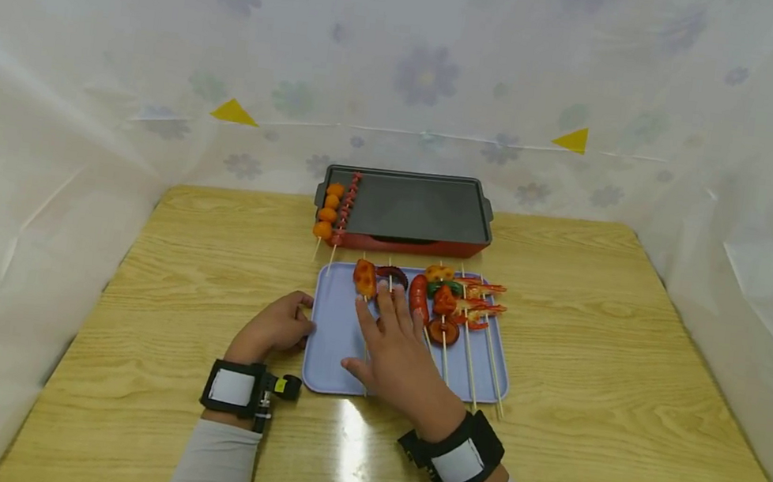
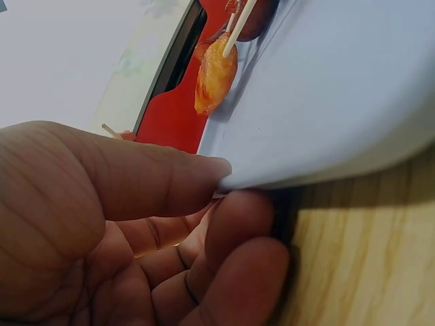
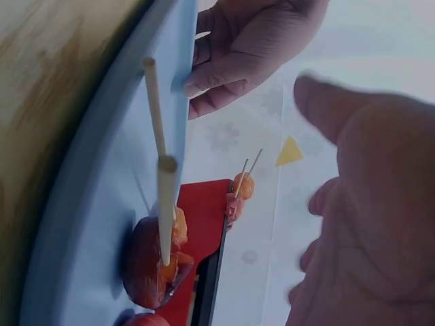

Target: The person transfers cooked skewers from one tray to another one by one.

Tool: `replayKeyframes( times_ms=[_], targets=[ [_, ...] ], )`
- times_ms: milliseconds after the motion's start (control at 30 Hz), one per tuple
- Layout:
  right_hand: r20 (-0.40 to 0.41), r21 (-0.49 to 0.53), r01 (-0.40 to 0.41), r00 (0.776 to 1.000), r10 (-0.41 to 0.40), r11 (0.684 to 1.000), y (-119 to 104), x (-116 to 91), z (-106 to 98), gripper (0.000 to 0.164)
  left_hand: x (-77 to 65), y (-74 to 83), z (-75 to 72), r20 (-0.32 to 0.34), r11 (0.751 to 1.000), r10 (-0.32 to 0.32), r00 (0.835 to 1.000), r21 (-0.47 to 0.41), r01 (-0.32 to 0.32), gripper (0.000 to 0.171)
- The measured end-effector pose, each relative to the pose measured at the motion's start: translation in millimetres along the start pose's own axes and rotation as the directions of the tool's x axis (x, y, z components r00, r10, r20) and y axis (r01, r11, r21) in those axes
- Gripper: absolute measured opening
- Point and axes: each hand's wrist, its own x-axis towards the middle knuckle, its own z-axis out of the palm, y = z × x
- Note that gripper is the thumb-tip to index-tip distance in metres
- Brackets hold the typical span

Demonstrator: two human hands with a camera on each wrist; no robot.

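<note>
A pale blue tray (image 1: pixel 334 350) of skewers lies on the table. At its left edge my left hand (image 1: pixel 280 326) pinches the rim; in the left wrist view the thumb (image 2: pixel 177 180) lies on top and curled fingers (image 2: pixel 238 224) are below. My right hand (image 1: pixel 403 361) hovers over the tray with fingers spread, holding nothing. Near its fingertips are a browned meat skewer (image 1: pixel 365 277) and a dark red tentacle skewer (image 1: pixel 393 275), partly hidden by the hand. To the right are a red sausage skewer (image 1: pixel 418 296), a skewer with a brown round slice (image 1: pixel 444 333) and shrimp skewers (image 1: pixel 486 308).
Behind the tray stands a red grill with a black plate (image 1: pixel 419 206). An orange ball skewer (image 1: pixel 328 215) and a thin red skewer (image 1: pixel 348 203) lie on its left end. Several sticks overhang the tray's front edge. A flowered sheet (image 1: pixel 419 78) hangs behind the wooden table (image 1: pixel 600 377).
</note>
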Motion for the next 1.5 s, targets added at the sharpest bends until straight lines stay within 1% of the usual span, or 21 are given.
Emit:
replayKeyframes(
  times_ms=[33,100,200,300,433,500,600,700,767,867,967,1067,1200,1267,1300,1333,1400,1433,1500],
  targets=[
    [0.021,-0.028,0.002,1.0,-0.002,1.0,0,-1,0,0.089,-0.1,0.0,0.0,-0.001,1.0,0.0,1.0,0.001,0.0,0.038],
    [0.05,-0.063,-0.001,0.999,0.005,0.998,0,-3,0,0.097,-0.2,-0.2,-0.1,-0.001,1.0,0.003,1.0,0.0,-0.003,0.038],
    [0.055,-0.078,-0.007,0.998,0.011,0.997,0,-4,1,0.098,-0.7,-0.5,-0.1,0.0,1.0,0.005,1.0,-0.002,-0.005,0.038],
    [0.063,-0.078,-0.033,0.997,0.038,0.996,3,-5,0,0.099,-0.7,-0.7,-0.2,0.0,1.0,0.007,1.0,0.002,-0.007,0.038],
    [0.054,-0.027,-0.087,0.995,0.089,0.996,13,-6,-7,0.099,-0.1,-0.6,-0.7,-0.001,1.0,-0.002,1.0,0.002,0.002,0.038],
    [0.032,0.01,-0.11,0.993,0.11,0.994,22,-7,-12,0.099,0.1,-0.2,-1.1,0.004,1.0,-0.007,1.0,-0.004,0.007,0.039],
    [-0.017,0.064,-0.142,0.989,0.144,0.988,39,-9,-21,0.097,0.0,0.6,-1.7,0.011,1.0,-0.011,1.0,-0.008,0.011,0.04],
    [-0.075,0.141,-0.208,0.973,0.22,0.968,64,-11,-32,0.093,0.1,0.4,-2.3,0.01,1.0,-0.008,1.0,0.003,0.008,0.04],
    [-0.092,0.21,-0.271,0.951,0.295,0.939,83,-14,-40,0.09,0.1,0.2,-2.4,0.006,1.0,-0.011,1.0,0.005,0.011,0.04],
    [-0.08,0.315,-0.365,0.91,0.407,0.876,111,-20,-51,0.087,0.2,-0.4,-2.1,0.006,1.0,-0.01,1.0,0.0,0.01,0.039],
    [-0.025,0.378,-0.451,0.868,0.495,0.809,136,-28,-56,0.089,-0.1,-1.0,-1.1,0.007,1.0,-0.012,1.0,-0.007,0.012,0.039],
    [0.072,0.421,-0.529,0.829,0.554,0.737,158,-34,-54,0.093,0.3,-1.8,-0.2,0.006,1.0,-0.016,1.0,-0.004,0.016,0.039],
    [0.219,0.431,-0.614,0.782,0.583,0.661,180,-41,-50,0.095,1.1,-1.4,-0.4,0.005,1.0,-0.021,1.0,-0.004,0.021,0.04],
    [0.285,0.453,-0.643,0.761,0.583,0.618,187,-43,-48,0.092,1.6,-1.2,-0.5,0.003,1.0,-0.023,1.0,-0.006,0.023,0.04],
    [0.314,0.475,-0.652,0.753,0.578,0.591,188,-44,-46,0.089,1.8,-1.3,-0.4,0.002,1.0,-0.025,1.0,-0.007,0.025,0.04],
    [0.344,0.5,-0.663,0.742,0.575,0.557,190,-44,-44,0.086,2.2,-1.8,-0.1,0.001,1.0,-0.027,1.0,-0.007,0.027,0.04],
    [0.395,0.542,-0.675,0.73,0.557,0.501,191,-42,-39,0.077,2.4,-3.1,0.5,-0.002,1.0,-0.029,1.0,-0.006,0.029,0.04],
    [0.413,0.556,-0.677,0.729,0.546,0.483,192,-42,-37,0.072,2.7,-3.1,0.8,-0.003,1.0,-0.029,1.0,-0.005,0.029,0.04],
    [0.429,0.567,-0.677,0.729,0.532,0.47,193,-39,-33,0.061,3.1,-2.7,1.2,-0.004,1.0,-0.026,1.0,-0.004,0.026,0.041]
  ],
)
